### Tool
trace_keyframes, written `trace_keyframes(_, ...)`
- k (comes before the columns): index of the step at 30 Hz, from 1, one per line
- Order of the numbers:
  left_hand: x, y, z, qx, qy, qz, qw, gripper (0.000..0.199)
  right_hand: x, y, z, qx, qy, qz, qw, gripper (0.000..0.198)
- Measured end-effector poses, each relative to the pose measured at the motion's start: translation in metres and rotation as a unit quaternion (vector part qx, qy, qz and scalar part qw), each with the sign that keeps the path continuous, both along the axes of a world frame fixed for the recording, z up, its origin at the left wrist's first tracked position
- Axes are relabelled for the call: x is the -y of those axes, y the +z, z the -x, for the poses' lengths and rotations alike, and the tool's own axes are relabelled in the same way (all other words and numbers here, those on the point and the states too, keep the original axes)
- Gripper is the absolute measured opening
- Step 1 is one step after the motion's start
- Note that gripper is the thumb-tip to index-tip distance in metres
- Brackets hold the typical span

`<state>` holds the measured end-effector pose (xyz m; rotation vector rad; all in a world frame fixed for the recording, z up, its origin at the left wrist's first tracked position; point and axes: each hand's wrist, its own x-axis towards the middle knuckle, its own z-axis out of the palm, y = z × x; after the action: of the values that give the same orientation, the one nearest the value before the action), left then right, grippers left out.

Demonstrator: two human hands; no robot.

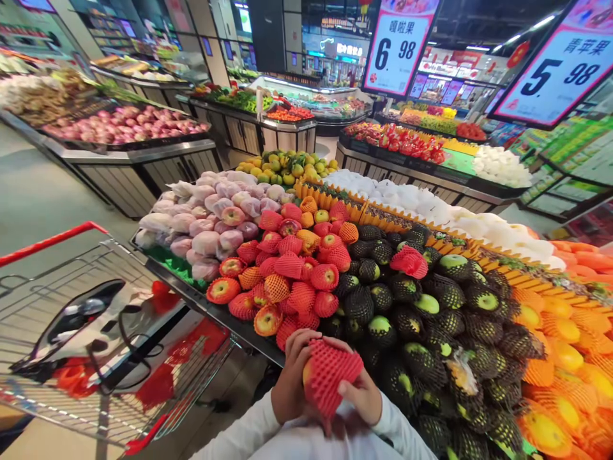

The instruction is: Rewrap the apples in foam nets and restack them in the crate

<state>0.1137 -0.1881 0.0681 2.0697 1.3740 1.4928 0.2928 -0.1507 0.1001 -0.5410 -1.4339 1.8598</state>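
Close to my body I hold an apple in a red foam net (pixel 334 377) between both hands. My left hand (pixel 293 377) grips its left side, where a bit of bare skin of the fruit shows. On its right side, my right hand (pixel 368 397) has its thumb pressed to the net. The net's lower end hangs loose below the fruit. Just beyond my hands lies a heap of apples in red and orange nets (pixel 290 265). Green fruit in black nets (pixel 402 306) fills the area to the right, with one red net (pixel 409 262) lying on top.
A shopping cart (pixel 90 220) with bags in it stands at the left against the display edge. Thinly wrapped pinkish fruit (pixel 205 243) lies at the display's left, orange-netted fruit (pixel 565 358) at its right. Price signs (pixel 400 48) hang above. Onions (pixel 129 124) fill a stand further left.
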Motion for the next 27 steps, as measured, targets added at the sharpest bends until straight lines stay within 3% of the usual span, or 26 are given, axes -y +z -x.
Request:
trace_keyframes(4,-0.005,-0.004,-0.007,-0.064,-0.014,0.041,0.997,0.096,0.001,-0.014,-0.008,0.019,-0.024,0.042,0.999,0.09)
trace_keyframes(10,-0.011,-0.017,-0.003,-0.037,-0.135,0.044,0.989,0.107,0.006,-0.035,0.004,0.053,-0.096,0.095,0.989,0.098)
trace_keyframes(16,-0.024,-0.002,0.032,0.06,-0.221,0.197,0.953,0.137,0.013,-0.028,0.029,0.035,-0.087,0.131,0.987,0.094)
trace_keyframes(20,-0.037,0.011,0.058,0.077,-0.223,0.217,0.947,0.09,0.0,-0.021,0.041,0.104,-0.067,0.026,0.992,0.081)
trace_keyframes(23,-0.046,0.016,0.076,0.096,-0.2,0.223,0.949,0.077,-0.019,-0.028,0.053,0.151,-0.156,-0.095,0.972,0.064)
trace_keyframes(25,-0.054,0.018,0.09,0.097,-0.188,0.229,0.95,0.075,-0.033,-0.042,0.064,0.186,-0.259,-0.184,0.93,0.058)
trace_keyframes(27,-0.065,0.018,0.107,0.107,-0.17,0.224,0.954,0.071,-0.048,-0.062,0.076,0.254,-0.349,-0.279,0.858,0.052)
